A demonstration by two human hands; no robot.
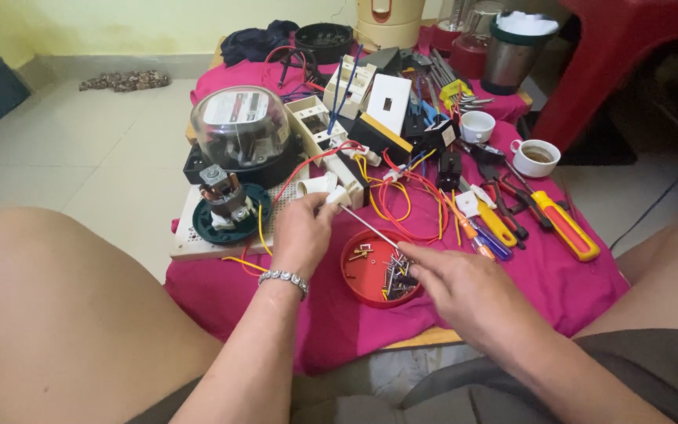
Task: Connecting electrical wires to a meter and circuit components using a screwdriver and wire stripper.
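Observation:
My left hand point(301, 232), with a beaded bracelet on its wrist, grips a thin screwdriver point(364, 224) by its white handle, the metal shaft slanting down to the right. My right hand point(453, 284) reaches with its fingertips into a round red lid point(359, 279) that holds several small screws and nails point(396, 276). The screwdriver's tip ends above that lid, close to my right fingers. A white lamp socket point(315, 187) lies just above my left hand on a white perforated board point(187, 239).
A pink cloth point(559, 275) covers the low table. On it stand a domed electric meter point(242, 129), a small motor on a green disc point(227, 206), white switch boxes point(349, 85), tangled red and yellow wires point(410, 200), yellow-handled screwdrivers point(564, 224) and two cups point(535, 156). My knees flank the table.

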